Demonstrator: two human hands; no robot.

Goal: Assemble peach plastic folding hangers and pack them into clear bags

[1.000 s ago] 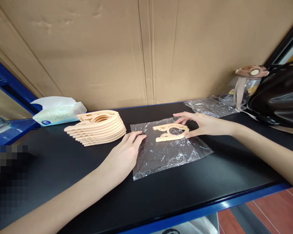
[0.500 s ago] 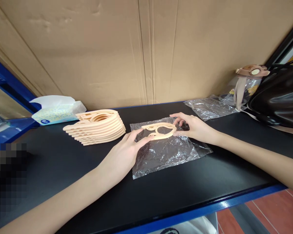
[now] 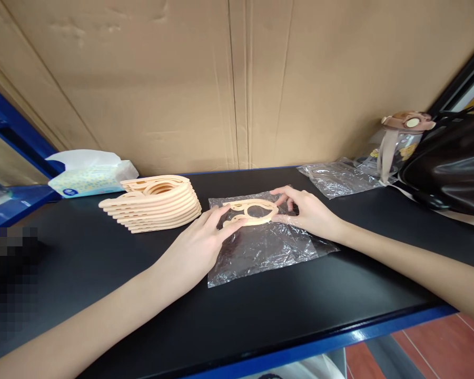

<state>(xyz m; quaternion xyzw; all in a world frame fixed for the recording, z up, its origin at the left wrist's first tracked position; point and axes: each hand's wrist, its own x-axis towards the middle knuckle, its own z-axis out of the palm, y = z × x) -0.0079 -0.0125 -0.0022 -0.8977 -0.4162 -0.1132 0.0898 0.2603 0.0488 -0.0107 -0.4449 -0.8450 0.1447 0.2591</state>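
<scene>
A peach-coloured plastic folding hanger, folded up with a rounded loop on its right, lies over a clear plastic bag. The thumb and fingers of my left hand grip the hanger's two left ends. At the loop's right edge, the thumb and index finger of my right hand pinch it, with the other fingers curled. Just left of my left hand sits a neat stack of several similar hangers.
A tissue pack is at the back left. Toward the back right lie another clear bag, a water bottle with a strap, and a dark glossy bag. Cardboard stands behind the black tabletop, which has a blue front edge.
Both hands have shifted the hanger slightly left over the plastic bag, keeping their grip. The whole view has moved a little too.
</scene>
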